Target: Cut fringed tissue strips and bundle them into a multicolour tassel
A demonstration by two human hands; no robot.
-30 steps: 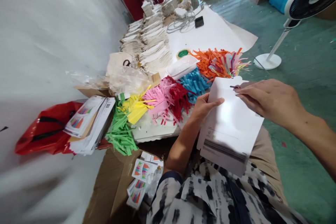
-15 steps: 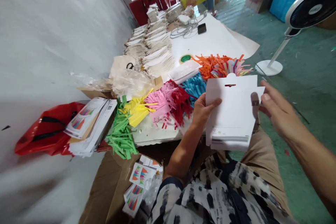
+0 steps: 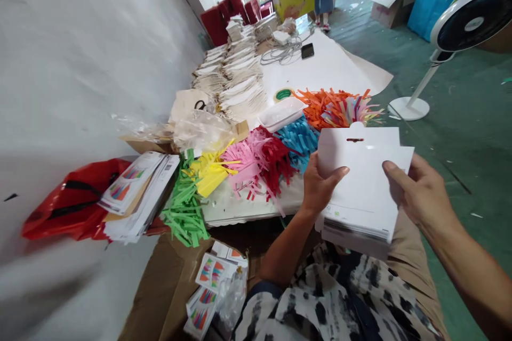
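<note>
My left hand (image 3: 322,186) grips a stack of white hang cards (image 3: 360,181) from the lower left, its thumb lying across the front. Each card has a slotted hanging tab at the top. My right hand (image 3: 420,194) pinches the right edge of the top card, which fans out slightly from the stack. Beyond the cards lie fringed paper strips: blue (image 3: 298,141), red (image 3: 272,162), and orange (image 3: 320,109). The stack hides part of the blue and orange strips.
Pink (image 3: 240,162), yellow (image 3: 210,178), and green (image 3: 184,213) strips lie on a white board (image 3: 236,208). Printed cards (image 3: 210,272) sit in a cardboard box (image 3: 160,287) near my lap. A red bag (image 3: 68,205) lies left. Stacked tags (image 3: 240,80) run along the far table. A fan (image 3: 460,26) stands right.
My right hand has come back from the right and now pinches the top card's edge. The stack has moved slightly right and lower, and the top card now fans out from it.
</note>
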